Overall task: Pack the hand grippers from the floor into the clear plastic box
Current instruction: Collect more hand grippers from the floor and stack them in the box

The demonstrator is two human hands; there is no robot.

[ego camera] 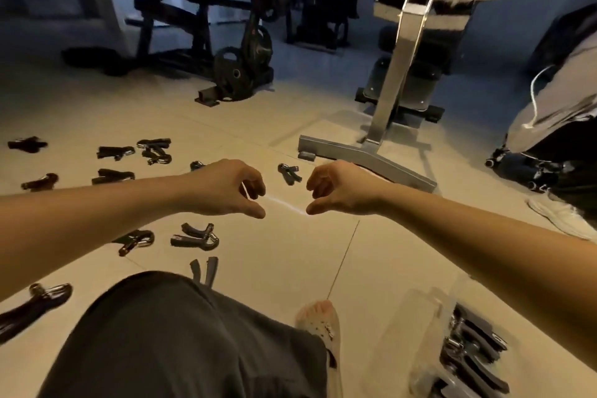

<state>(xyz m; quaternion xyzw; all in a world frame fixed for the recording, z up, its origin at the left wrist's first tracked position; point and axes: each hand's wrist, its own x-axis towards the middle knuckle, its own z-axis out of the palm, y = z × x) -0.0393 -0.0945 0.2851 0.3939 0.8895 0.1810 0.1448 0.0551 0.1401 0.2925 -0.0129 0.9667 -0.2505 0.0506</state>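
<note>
Both arms are out over the beige tiled floor [290,268]. The left hand [223,191] has its grip loosely curled, thumb out toward the other hand, pinching nothing. The right hand [342,191] is the same, grip slack and empty (the pale streak between the thumbs looks like floor glare, not a held thing).

Likely target: the small black hand gripper with a metal coil [289,173]. It lies on the floor just beyond the gap between the two hands, touching neither. Its nearer handle tip sits just beside the right knuckles, so the right hand looks nearer (the left is close too). Its long axis runs diagonally, coil end far-left, the two handles splaying near-right toward the right hand.

The clear plastic box [416,300] stands at the near right of the floor, below the right forearm, with several packed black grippers [475,349] already inside. So the right hand is on the box side as well.

The loose black grippers [195,236] lie mostly toward the floor's left side, some under the left forearm, many farther left. The task looks partway done (plenty unpacked).

The next move probably calls for a short forward reach by the right hand, grip spread, closing across both handles, then a swing back right to the box.
</note>
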